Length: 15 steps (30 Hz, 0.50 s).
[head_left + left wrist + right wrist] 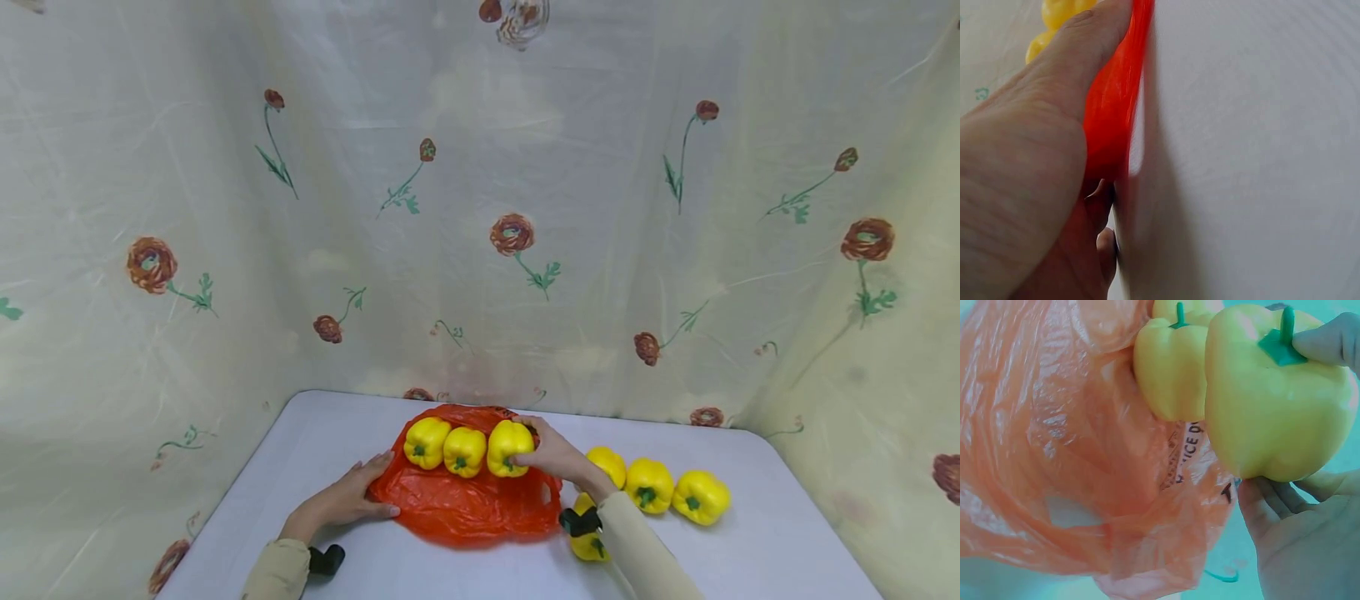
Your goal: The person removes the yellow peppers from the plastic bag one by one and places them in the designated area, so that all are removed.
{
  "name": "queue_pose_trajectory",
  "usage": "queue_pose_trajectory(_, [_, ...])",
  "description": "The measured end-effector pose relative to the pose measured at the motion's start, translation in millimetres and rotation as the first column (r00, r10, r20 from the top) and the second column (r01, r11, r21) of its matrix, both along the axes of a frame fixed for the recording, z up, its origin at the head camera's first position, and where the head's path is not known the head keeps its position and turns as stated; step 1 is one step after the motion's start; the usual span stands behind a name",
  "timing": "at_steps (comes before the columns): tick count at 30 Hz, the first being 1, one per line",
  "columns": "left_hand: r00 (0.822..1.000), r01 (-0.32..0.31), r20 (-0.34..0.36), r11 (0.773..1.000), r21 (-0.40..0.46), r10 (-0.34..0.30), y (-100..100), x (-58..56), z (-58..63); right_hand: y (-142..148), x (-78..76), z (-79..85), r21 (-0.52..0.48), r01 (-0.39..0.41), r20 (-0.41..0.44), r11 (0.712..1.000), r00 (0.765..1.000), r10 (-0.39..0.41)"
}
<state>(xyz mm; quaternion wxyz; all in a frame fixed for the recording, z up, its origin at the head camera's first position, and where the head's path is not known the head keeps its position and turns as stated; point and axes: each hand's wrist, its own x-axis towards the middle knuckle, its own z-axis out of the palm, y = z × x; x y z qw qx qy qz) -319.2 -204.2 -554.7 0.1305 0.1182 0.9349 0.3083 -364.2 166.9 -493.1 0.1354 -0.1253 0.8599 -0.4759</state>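
A red plastic bag [480,504] lies flat on the white table. Two yellow bell peppers rest side by side on it: one at the left [427,442], another beside it [464,452]. My right hand [558,454] grips a third yellow bell pepper [510,448], thumb near its green stem and fingers behind. In the right wrist view this held pepper [1279,400] overlaps a pepper [1169,369] on the bag. At the bag's left edge my left hand [348,497] rests with fingers extended. Its thumb [1079,53] lies along the red plastic in the left wrist view.
Several more yellow bell peppers stand on the table [780,542] to the right, including one at the far end [701,497] and one partly hidden by the right forearm [588,546]. A flowered curtain [480,333] hangs behind the table and along both sides.
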Motion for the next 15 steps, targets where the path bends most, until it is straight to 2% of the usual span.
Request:
queue_pose_trajectory(10, [1.0,-0.003,-0.004,1.0,-0.018,0.002,-1.4,-0.7,-1.5,0.9,15.6,9.7,-0.101,-0.038,-0.057,0.994,0.998,0.032])
queue_pose_trajectory(15, [1.0,-0.003,0.001,1.0,-0.007,0.003,-1.1,-1.6,-2.5,2.4,23.9,14.9,-0.118,-0.054,-0.071,0.992,0.996,0.046])
